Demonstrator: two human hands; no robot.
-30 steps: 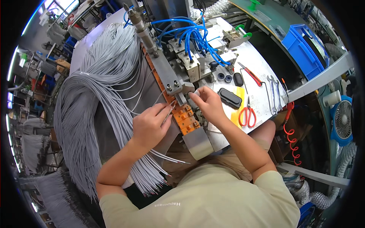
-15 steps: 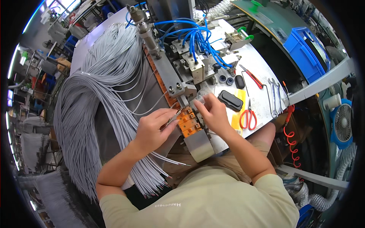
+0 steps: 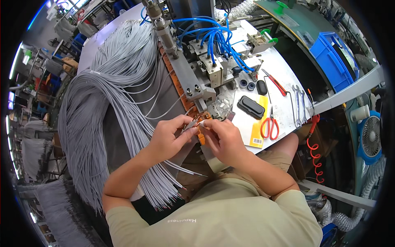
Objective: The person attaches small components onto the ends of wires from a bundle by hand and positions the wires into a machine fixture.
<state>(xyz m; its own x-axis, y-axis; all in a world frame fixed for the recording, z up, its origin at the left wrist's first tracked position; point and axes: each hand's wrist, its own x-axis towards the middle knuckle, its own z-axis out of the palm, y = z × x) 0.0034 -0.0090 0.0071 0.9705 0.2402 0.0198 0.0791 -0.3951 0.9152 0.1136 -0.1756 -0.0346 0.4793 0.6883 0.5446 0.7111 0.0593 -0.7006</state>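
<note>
Over the front of the orange fixture strip (image 3: 202, 138), my two hands meet. My left hand (image 3: 173, 136) is closed in a pinch on a thin grey cable end (image 3: 191, 124) with fine strands showing at its tip. My right hand (image 3: 224, 139) pinches a small white piece (image 3: 201, 123) right against that tip; its exact kind is too small to tell. To the left lies a large bundle of grey cables (image 3: 109, 82), its cut ends hanging by my lap. A clear plastic container (image 3: 222, 103) with small parts sits just beyond my right hand.
A metal press arm (image 3: 181, 74) and machine blocks with blue air hoses (image 3: 214, 39) stand ahead. On the white table to the right lie a black case (image 3: 251, 107), red-handled scissors (image 3: 269, 127), a red utility knife (image 3: 275, 84) and wrenches (image 3: 297, 107). A blue bin (image 3: 333, 61) stands farther right.
My right hand has moved from beside the clear container toward me and left, and now meets my left hand with a small white piece in its fingers. My left hand stays nearly in place.
</note>
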